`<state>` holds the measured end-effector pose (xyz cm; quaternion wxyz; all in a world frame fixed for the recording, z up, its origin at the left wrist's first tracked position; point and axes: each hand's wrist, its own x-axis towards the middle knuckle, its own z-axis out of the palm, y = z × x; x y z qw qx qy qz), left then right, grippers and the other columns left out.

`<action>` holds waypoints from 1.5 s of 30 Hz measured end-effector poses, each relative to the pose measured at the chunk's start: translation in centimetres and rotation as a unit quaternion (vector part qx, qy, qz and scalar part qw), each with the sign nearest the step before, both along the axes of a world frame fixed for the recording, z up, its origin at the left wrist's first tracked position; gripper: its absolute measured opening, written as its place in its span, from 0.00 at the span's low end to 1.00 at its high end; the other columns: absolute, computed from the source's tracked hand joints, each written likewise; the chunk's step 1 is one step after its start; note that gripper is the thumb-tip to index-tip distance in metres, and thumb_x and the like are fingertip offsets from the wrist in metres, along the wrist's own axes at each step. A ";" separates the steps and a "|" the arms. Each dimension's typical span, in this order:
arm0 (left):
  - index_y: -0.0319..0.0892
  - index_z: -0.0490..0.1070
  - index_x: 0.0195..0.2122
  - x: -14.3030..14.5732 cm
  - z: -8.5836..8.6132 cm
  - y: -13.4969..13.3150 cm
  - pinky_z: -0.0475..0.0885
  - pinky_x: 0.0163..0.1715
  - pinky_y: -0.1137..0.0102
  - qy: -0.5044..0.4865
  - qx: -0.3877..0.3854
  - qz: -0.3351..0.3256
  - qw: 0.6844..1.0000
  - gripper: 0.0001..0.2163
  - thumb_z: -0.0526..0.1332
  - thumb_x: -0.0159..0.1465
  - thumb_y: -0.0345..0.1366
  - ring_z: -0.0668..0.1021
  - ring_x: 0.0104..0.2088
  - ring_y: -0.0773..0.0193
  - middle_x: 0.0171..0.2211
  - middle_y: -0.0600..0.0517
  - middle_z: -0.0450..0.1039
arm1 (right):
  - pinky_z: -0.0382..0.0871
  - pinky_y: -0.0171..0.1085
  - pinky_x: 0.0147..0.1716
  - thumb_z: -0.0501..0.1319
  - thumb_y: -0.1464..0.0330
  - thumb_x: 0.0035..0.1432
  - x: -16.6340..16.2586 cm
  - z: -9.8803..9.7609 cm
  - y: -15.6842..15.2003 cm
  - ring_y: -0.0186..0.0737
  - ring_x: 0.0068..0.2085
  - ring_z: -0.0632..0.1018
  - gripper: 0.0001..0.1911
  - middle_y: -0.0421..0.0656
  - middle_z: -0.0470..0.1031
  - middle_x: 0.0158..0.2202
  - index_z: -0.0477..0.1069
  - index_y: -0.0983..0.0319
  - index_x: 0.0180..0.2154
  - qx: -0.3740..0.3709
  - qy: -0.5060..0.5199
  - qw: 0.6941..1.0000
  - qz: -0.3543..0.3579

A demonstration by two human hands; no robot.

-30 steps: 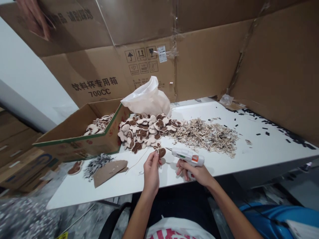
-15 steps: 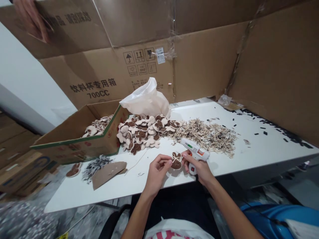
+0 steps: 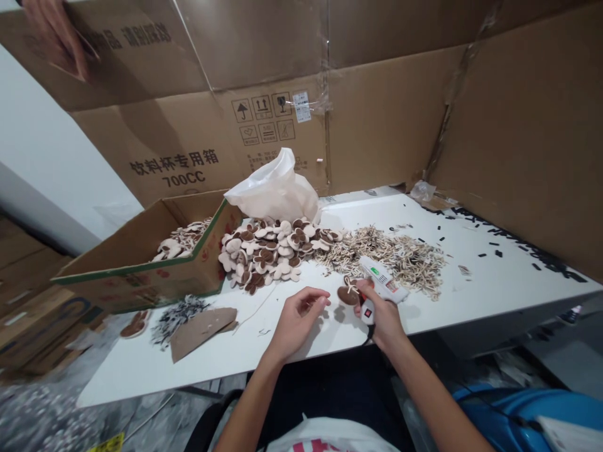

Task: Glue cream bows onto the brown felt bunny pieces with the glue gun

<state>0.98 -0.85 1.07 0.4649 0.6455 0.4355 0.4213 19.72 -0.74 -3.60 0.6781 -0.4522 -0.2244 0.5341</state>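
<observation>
My right hand (image 3: 384, 317) grips a white hot glue gun (image 3: 379, 279) and also pinches a brown bunny-shaped felt piece (image 3: 347, 294) with a cream bow on it. To the left of that piece, my left hand (image 3: 301, 314) holds nothing; its fingers are bent, with thumb and forefinger slightly apart. Beyond both hands lies a heap of brown and cream bunny-shaped pieces (image 3: 282, 248). Beside it spreads a pile of small cream cord bows (image 3: 409, 254).
An open cardboard box (image 3: 141, 282) holding more pieces stands at the left, near a white plastic bag (image 3: 277, 188). A cardboard scrap (image 3: 202, 333) and grey shreds (image 3: 176, 319) lie in front. Black bits (image 3: 518, 245) line the right. Another person's hand (image 3: 59, 37) shows at upper left.
My left hand has let go of the bunny piece and drawn slightly apart. My right hand has shifted right with the piece and the glue gun, turning the piece.
</observation>
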 end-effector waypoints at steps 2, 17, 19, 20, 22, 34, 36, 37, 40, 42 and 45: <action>0.46 0.82 0.39 -0.3 0.2 1.2 0.71 0.33 0.67 0.083 0.086 0.015 0.993 0.09 0.64 0.66 0.42 0.79 0.33 0.57 0.36 0.46 0.82 | 0.65 0.30 0.16 0.76 0.60 0.47 -0.1 0.2 0.1 0.32 0.17 0.70 0.16 0.35 0.71 0.19 0.74 0.60 0.33 0.001 0.015 1.000 -0.025; 0.41 0.78 0.38 0.8 -1.8 11.4 0.67 0.41 0.65 0.399 0.194 0.058 0.894 0.04 0.63 0.64 0.34 0.78 0.41 0.52 0.43 0.43 0.77 | 0.65 0.30 0.18 0.76 0.57 0.48 -0.4 0.2 0.2 0.33 0.17 0.72 0.18 0.37 0.73 0.17 0.75 0.62 0.32 0.033 0.000 0.999 -0.022; 0.41 0.77 0.37 0.9 -2.1 11.6 0.67 0.42 0.65 0.391 0.198 0.052 0.897 0.05 0.61 0.66 0.33 0.78 0.43 0.53 0.43 0.43 0.77 | 0.65 0.30 0.18 0.76 0.57 0.49 -0.4 0.2 0.2 0.33 0.17 0.72 0.18 0.37 0.74 0.17 0.76 0.63 0.33 0.034 -0.005 0.999 -0.022; 0.42 0.77 0.37 0.9 -2.2 11.6 0.67 0.42 0.65 0.385 0.201 0.047 0.899 0.06 0.60 0.67 0.32 0.78 0.43 0.53 0.42 0.44 0.77 | 0.64 0.30 0.19 0.76 0.57 0.49 -0.4 0.2 0.2 0.33 0.17 0.72 0.18 0.37 0.74 0.17 0.76 0.63 0.33 0.033 -0.007 0.999 -0.022; 0.42 0.77 0.36 0.7 -2.2 11.4 0.67 0.42 0.65 0.369 0.204 0.038 0.906 0.07 0.59 0.67 0.31 0.78 0.43 0.53 0.40 0.45 0.77 | 0.64 0.30 0.19 0.75 0.58 0.50 -0.4 0.1 0.2 0.33 0.17 0.72 0.17 0.37 0.74 0.17 0.76 0.63 0.33 0.034 -0.007 0.999 -0.022; 0.41 0.69 0.35 -0.7 0.1 5.5 0.72 0.30 0.71 0.118 0.064 0.039 0.990 0.11 0.54 0.70 0.41 0.77 0.29 0.64 0.33 0.48 0.79 | 0.64 0.30 0.19 0.74 0.60 0.52 -0.6 -0.2 0.3 0.34 0.17 0.73 0.14 0.38 0.75 0.17 0.75 0.62 0.33 0.041 -0.008 0.999 -0.022; 0.41 0.70 0.33 -0.6 0.4 3.8 0.72 0.31 0.72 0.032 -0.007 0.033 0.999 0.11 0.60 0.67 0.42 0.77 0.30 0.65 0.32 0.49 0.77 | 0.64 0.30 0.19 0.74 0.60 0.53 -0.6 -0.3 0.3 0.34 0.17 0.73 0.14 0.38 0.75 0.17 0.75 0.62 0.33 0.041 -0.014 0.999 -0.019; 0.41 0.71 0.32 -0.6 0.5 3.0 0.72 0.32 0.72 0.005 -0.032 0.028 0.999 0.11 0.62 0.66 0.43 0.76 0.30 0.65 0.31 0.50 0.76 | 0.64 0.30 0.19 0.73 0.61 0.53 -0.6 -0.3 0.3 0.34 0.17 0.73 0.13 0.38 0.75 0.17 0.75 0.62 0.33 0.042 -0.017 0.999 -0.016; 0.40 0.72 0.32 -0.4 0.3 1.1 0.70 0.34 0.73 -0.021 -0.076 0.005 0.997 0.10 0.65 0.65 0.41 0.76 0.31 0.66 0.30 0.51 0.74 | 0.64 0.30 0.19 0.73 0.61 0.54 -0.6 -0.4 0.4 0.34 0.17 0.72 0.12 0.38 0.75 0.17 0.75 0.62 0.33 0.048 -0.021 0.999 -0.008; 0.40 0.72 0.32 -0.3 -0.3 0.4 0.70 0.34 0.73 -0.032 -0.090 -0.012 0.995 0.09 0.67 0.63 0.40 0.75 0.31 0.66 0.31 0.51 0.75 | 0.64 0.30 0.19 0.72 0.61 0.55 -0.5 -0.4 0.4 0.34 0.17 0.72 0.12 0.38 0.75 0.17 0.76 0.62 0.33 0.051 -0.022 0.998 -0.009; 0.40 0.71 0.31 0.0 -1.3 -0.2 0.70 0.36 0.73 -0.043 -0.097 -0.024 0.994 0.10 0.69 0.62 0.39 0.76 0.33 0.66 0.33 0.51 0.75 | 0.65 0.31 0.20 0.72 0.61 0.55 -0.5 -0.3 0.3 0.34 0.18 0.73 0.12 0.38 0.75 0.17 0.76 0.62 0.33 0.054 -0.029 0.998 -0.015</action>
